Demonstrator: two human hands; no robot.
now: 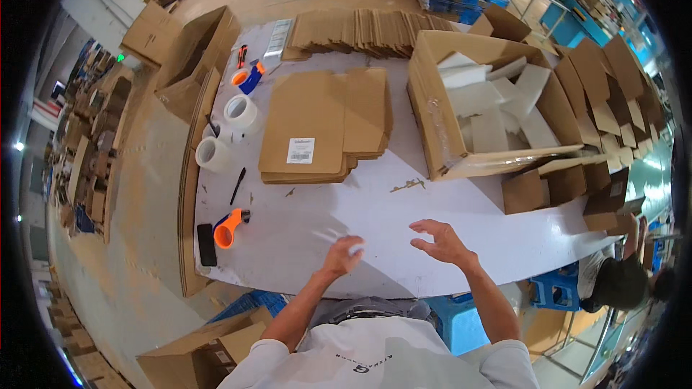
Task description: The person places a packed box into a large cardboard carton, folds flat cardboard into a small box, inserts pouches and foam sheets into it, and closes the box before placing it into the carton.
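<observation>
Both of my hands are over the near part of the white tabletop (288,205), with nothing in them. My left hand (342,255) has its fingers loosely curved and apart. To its right, my right hand (441,243) is open, thumb and fingers spread toward the left hand. Beyond them lies a stack of flat brown cardboard boxes (306,112), with a white label (300,150) on the top one. Left of my left hand are an orange tape dispenser (228,229) and a black phone (207,245).
An open carton (461,162) of white foam pieces stands at the right. Folded boxes (533,191) stand near it. Clear tape rolls (241,111) and a black pen (238,186) lie left. Flattened cardboard (360,32) lines the far edge. Another person (616,281) is at right.
</observation>
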